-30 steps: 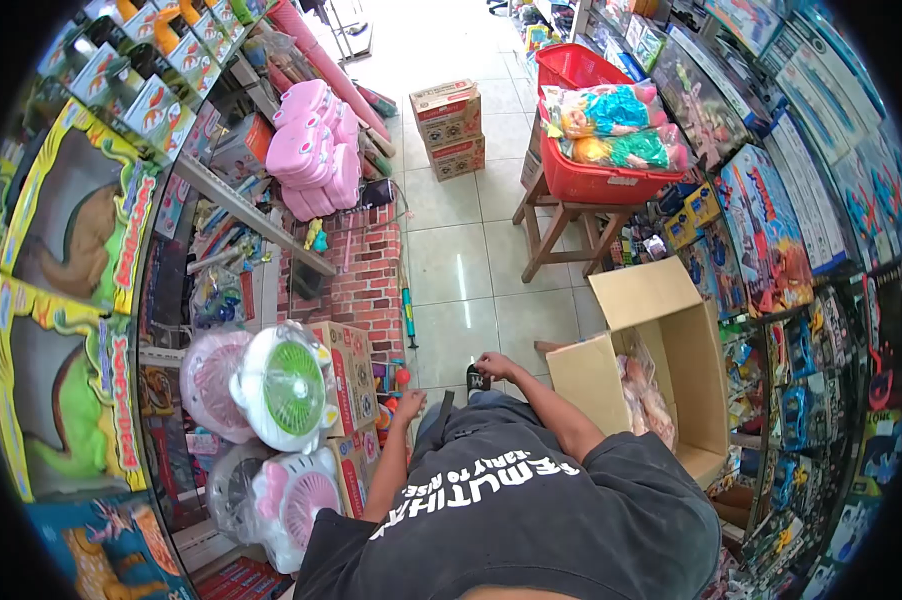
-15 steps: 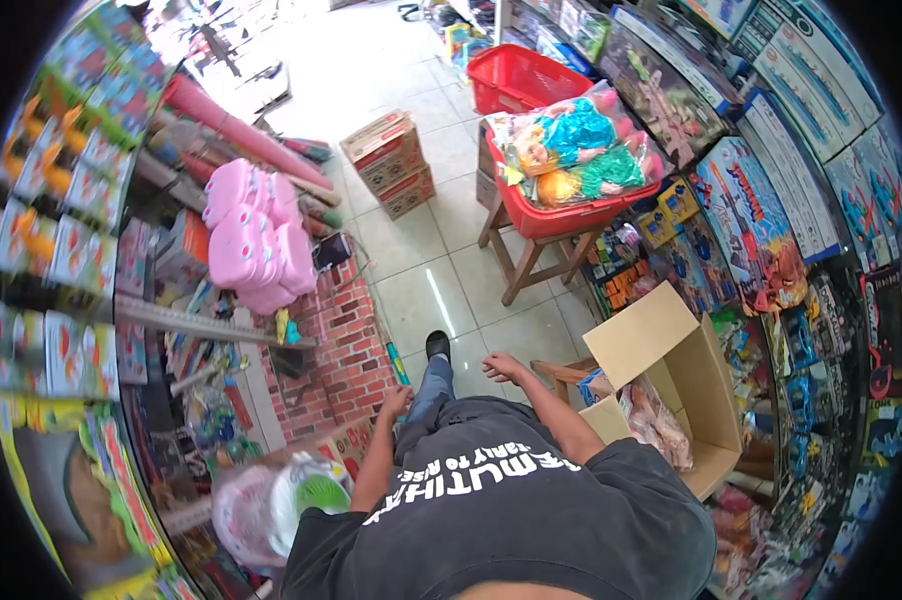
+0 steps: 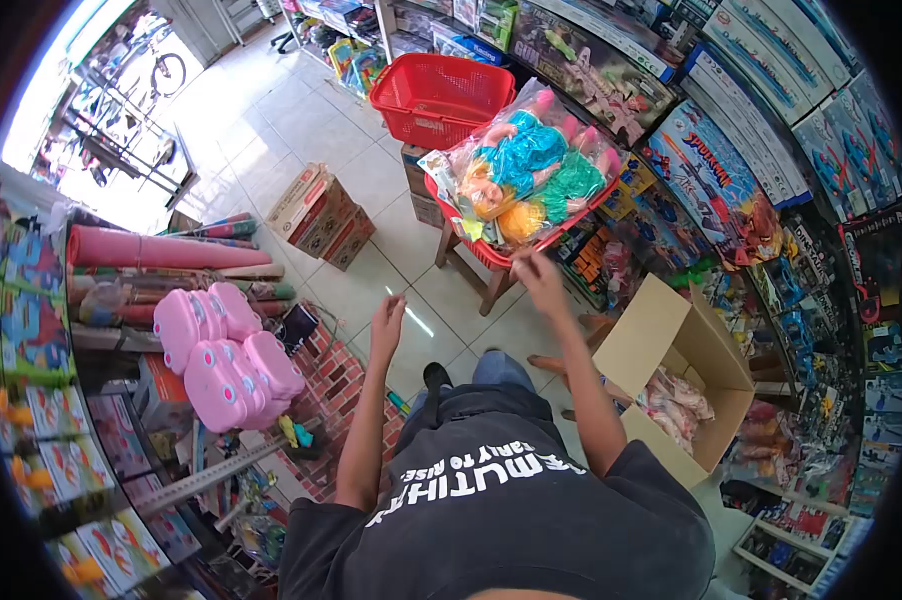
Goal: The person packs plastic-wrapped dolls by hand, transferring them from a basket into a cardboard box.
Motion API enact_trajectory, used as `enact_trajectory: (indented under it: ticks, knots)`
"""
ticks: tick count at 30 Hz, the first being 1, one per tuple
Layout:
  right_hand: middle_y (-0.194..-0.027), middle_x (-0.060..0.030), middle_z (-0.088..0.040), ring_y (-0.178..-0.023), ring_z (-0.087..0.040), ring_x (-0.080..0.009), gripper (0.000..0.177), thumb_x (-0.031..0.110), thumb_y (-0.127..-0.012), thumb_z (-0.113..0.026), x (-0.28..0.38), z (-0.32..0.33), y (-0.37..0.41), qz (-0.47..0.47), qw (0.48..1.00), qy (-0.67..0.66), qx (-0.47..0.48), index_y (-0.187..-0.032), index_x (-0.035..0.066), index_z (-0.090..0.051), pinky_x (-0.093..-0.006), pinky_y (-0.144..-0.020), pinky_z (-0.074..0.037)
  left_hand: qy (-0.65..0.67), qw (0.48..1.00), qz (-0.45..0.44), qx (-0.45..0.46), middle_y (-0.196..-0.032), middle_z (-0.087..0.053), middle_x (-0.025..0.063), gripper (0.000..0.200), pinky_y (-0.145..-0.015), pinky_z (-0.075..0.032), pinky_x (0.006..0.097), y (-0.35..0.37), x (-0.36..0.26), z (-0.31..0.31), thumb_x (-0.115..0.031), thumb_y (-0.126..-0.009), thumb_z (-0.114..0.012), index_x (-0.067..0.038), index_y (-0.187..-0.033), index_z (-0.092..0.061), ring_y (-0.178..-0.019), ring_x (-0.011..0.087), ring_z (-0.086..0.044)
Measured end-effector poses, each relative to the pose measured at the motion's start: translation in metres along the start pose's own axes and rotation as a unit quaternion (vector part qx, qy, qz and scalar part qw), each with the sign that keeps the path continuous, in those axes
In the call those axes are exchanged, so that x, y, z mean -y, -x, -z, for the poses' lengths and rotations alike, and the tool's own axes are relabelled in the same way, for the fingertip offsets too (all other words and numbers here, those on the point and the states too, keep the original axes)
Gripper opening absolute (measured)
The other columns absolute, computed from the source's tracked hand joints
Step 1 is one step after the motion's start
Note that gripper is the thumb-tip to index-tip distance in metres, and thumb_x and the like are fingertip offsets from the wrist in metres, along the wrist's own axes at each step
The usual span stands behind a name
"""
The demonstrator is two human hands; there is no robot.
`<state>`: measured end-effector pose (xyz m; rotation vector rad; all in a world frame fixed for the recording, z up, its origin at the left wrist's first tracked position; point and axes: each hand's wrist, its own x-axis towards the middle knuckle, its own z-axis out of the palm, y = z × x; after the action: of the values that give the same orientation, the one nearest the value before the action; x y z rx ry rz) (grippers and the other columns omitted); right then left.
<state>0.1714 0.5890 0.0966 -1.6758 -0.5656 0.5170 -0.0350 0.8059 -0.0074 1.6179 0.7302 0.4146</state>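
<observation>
My right hand (image 3: 539, 284) reaches forward with loosely bent fingers right at the near rim of a red plastic basket (image 3: 439, 205). In that basket lie clear-bagged dolls (image 3: 536, 160) with blue, green and yellow parts. A wooden stool (image 3: 458, 262) holds the basket up. My left hand (image 3: 387, 326) is raised over the tiled floor, its fingers pointing up and slightly apart, with nothing in it. To the right of my right arm, an open cardboard box (image 3: 716, 345) contains plastic-wrapped pinkish items (image 3: 676, 408).
Another red basket (image 3: 431, 90) sits behind the first. Stacked cartons (image 3: 323, 215) stand on the floor ahead. Pink cases (image 3: 236, 370) and rolled sheets (image 3: 161, 250) crowd the left side. Boxed toys (image 3: 711, 165) line the right wall.
Both my hands have risen and moved forward, the right one up to the basket. The view has turned right, and the basket with the dolls is now closer.
</observation>
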Motion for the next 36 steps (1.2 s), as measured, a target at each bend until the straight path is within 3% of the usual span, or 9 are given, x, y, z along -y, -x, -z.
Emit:
enact_trajectory:
  ticks: [4,6,13,18,27,29,32,35,36]
  knots:
    - [-0.092,-0.0107,-0.058,-0.087,-0.057,-0.0244,0.02,0.012,-0.082,-0.057,0.037,0.027,-0.075,0.148,0.974,0.16,-0.067,-0.099,0.003,-0.054,-0.0311,-0.076,-0.043,-0.011,0.997,-0.076,0.014,-0.102,-0.06,0.0097,0.026,-0.08,-0.044,0.0308,-0.058,-0.1,-0.036,-0.018,-0.087,-0.055,-0.002,-0.107,-0.055,-0.095,0.0181,-0.056]
    - [-0.118,-0.0152,-0.049,-0.109,-0.046,-0.0321,0.043,0.017,-0.075,-0.062,0.045,0.038,-0.111,0.25,0.899,0.351,-0.083,-0.114,0.006,-0.048,-0.0406,-0.088,-0.037,-0.156,0.957,-0.245,-0.002,-0.108,-0.055,0.0125,0.035,-0.091,-0.038,0.0358,-0.081,-0.129,-0.053,-0.015,-0.079,-0.059,-0.006,-0.113,-0.052,-0.106,0.0261,-0.051]
    - [-0.128,-0.0127,-0.039,-0.117,-0.036,-0.0315,0.084,0.032,-0.06,-0.076,0.038,0.049,-0.172,0.24,0.806,0.538,-0.056,-0.131,0.013,-0.035,-0.0489,-0.091,-0.029,-0.367,0.89,-0.271,0.016,-0.122,-0.044,0.0101,0.061,-0.096,-0.027,0.0424,-0.113,-0.149,-0.106,-0.029,-0.071,-0.067,-0.012,-0.124,-0.042,-0.118,0.028,-0.039]
    - [-0.1,-0.0021,-0.051,-0.101,-0.045,-0.0239,0.036,0.028,-0.067,-0.073,0.044,0.062,-0.178,0.296,0.824,0.481,-0.054,-0.098,0.019,-0.057,-0.0447,-0.087,-0.032,-0.317,0.916,-0.245,-0.003,-0.119,-0.047,0.0084,0.057,-0.094,-0.028,0.0398,-0.118,-0.142,-0.111,-0.027,-0.071,-0.068,-0.011,-0.121,-0.047,-0.116,0.0256,-0.041]
    - [-0.084,0.0035,-0.054,-0.088,-0.049,-0.0168,0.015,0.021,-0.075,-0.066,0.054,0.075,-0.191,0.388,0.819,0.424,0.0,-0.086,0.015,-0.057,-0.0383,-0.081,-0.03,-0.292,0.893,-0.305,-0.156,-0.093,-0.057,0.0118,0.029,-0.083,-0.037,0.0369,-0.083,-0.161,-0.093,-0.015,-0.073,-0.067,-0.005,-0.098,-0.056,-0.091,0.0266,-0.053]
    - [-0.083,0.0035,-0.055,-0.086,-0.05,-0.0162,0.014,0.02,-0.075,-0.066,0.068,0.076,-0.193,0.396,0.821,0.411,-0.013,-0.085,0.015,-0.057,-0.0374,-0.08,-0.03,-0.252,0.908,-0.329,0.062,-0.076,-0.057,0.0098,0.016,-0.069,-0.041,0.0362,-0.068,-0.163,-0.092,-0.013,-0.074,-0.065,-0.005,-0.086,-0.058,-0.07,0.025,-0.055]
    - [-0.083,0.0022,-0.055,-0.083,-0.051,-0.0166,0.012,0.019,-0.076,-0.065,0.099,0.067,-0.192,0.43,0.817,0.381,-0.054,-0.083,0.013,-0.057,-0.0368,-0.079,-0.031,-0.255,0.894,-0.356,0.095,-0.073,-0.059,0.0101,0.015,-0.065,-0.045,0.0358,-0.063,-0.19,-0.102,-0.012,-0.075,-0.065,-0.003,-0.086,-0.06,-0.065,0.0255,-0.057]
    - [-0.081,0.0005,-0.056,-0.081,-0.051,-0.0175,0.01,0.017,-0.078,-0.064,0.124,0.058,-0.185,0.431,0.822,0.365,-0.073,-0.081,0.011,-0.057,-0.035,-0.077,-0.03,-0.238,0.909,-0.342,0.023,-0.084,-0.062,0.0119,0.022,-0.071,-0.046,0.0368,-0.077,-0.19,-0.1,-0.014,-0.076,-0.065,0.0,-0.093,-0.059,-0.076,0.0279,-0.059]
    - [-0.08,-0.0003,-0.055,-0.079,-0.051,-0.0186,0.01,0.016,-0.077,-0.065,0.13,0.056,-0.183,0.437,0.817,0.367,-0.083,-0.081,0.01,-0.057,-0.0339,-0.075,-0.031,-0.277,0.91,-0.306,0.036,-0.107,-0.058,0.0181,0.041,-0.084,-0.044,0.0378,-0.081,-0.191,-0.095,-0.019,-0.079,-0.064,0.002,-0.113,-0.052,-0.098,0.0327,-0.056]
